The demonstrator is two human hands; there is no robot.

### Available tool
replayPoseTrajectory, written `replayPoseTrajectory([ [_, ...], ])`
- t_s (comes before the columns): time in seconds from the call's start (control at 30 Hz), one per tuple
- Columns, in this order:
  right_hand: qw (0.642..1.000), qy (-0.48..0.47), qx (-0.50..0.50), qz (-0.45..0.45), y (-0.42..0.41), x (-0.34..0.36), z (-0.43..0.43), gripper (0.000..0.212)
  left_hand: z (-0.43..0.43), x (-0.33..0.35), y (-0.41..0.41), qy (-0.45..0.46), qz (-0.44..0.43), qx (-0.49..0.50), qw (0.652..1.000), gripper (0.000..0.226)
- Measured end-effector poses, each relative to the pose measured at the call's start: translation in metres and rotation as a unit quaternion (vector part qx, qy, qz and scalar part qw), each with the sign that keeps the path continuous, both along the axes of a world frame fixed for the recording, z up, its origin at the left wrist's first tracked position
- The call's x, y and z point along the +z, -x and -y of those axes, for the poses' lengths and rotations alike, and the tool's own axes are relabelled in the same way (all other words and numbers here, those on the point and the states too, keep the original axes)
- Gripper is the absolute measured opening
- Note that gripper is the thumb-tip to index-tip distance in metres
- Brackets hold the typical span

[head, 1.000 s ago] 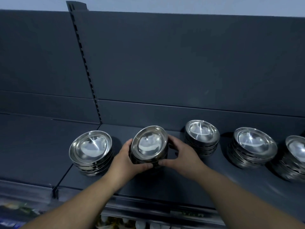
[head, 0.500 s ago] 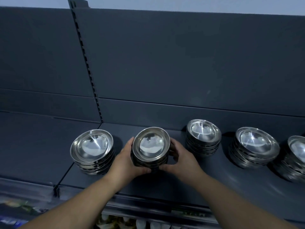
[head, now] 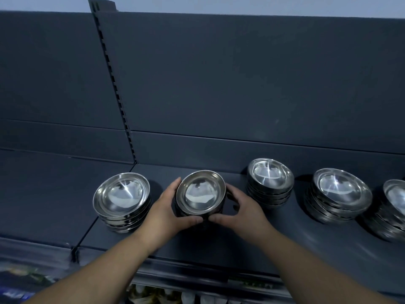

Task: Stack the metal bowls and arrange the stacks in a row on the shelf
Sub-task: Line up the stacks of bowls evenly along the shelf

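Several stacks of shiny metal bowls stand in a row on the dark shelf (head: 219, 242). I hold the second stack (head: 200, 193) between both hands. My left hand (head: 167, 212) curls round its left side and my right hand (head: 240, 210) curls round its right side, thumbs nearly meeting in front. To the left stands another stack (head: 121, 195). To the right are a third stack (head: 270, 178), a fourth stack (head: 340, 190) and a fifth stack (head: 394, 198) cut off by the frame edge.
A dark back panel (head: 241, 84) rises behind the shelf, with a slotted upright (head: 116, 88) at the left. Another shelf section (head: 43, 194) lies to the left. Goods on a lower shelf (head: 164, 295) show below the front edge.
Both hands have pushed the held stack a little farther back on the shelf and keep their grip on it. The other stacks have not moved.
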State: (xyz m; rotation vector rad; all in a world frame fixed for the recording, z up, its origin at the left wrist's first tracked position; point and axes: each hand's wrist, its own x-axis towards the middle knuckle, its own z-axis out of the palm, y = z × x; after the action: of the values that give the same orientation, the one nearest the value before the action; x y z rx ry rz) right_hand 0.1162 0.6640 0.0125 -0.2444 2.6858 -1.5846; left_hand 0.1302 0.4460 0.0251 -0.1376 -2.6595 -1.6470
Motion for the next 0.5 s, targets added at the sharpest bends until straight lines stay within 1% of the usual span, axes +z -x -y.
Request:
replayPoseTrajectory([
  [0.23,1.0,-0.023,-0.004,0.001,-0.001,-0.005,-0.003,0.089,0.002,0.01,0.004,-0.018,-0.012,-0.009,1.0,0.118],
  [0.37,1.0,-0.017,0.004,0.026,0.0,-0.007,-0.004,0.106,0.005,0.002,0.002,-0.016,0.013,-0.02,1.0,0.133],
  [0.43,0.999,-0.005,0.011,0.032,0.0,-0.007,-0.006,0.107,0.006,-0.003,0.001,-0.022,0.025,-0.015,0.999,0.136],
  [0.5,0.999,0.005,0.017,0.032,-0.001,-0.007,-0.006,0.103,0.007,-0.006,0.0,-0.035,0.036,-0.018,0.999,0.136],
])
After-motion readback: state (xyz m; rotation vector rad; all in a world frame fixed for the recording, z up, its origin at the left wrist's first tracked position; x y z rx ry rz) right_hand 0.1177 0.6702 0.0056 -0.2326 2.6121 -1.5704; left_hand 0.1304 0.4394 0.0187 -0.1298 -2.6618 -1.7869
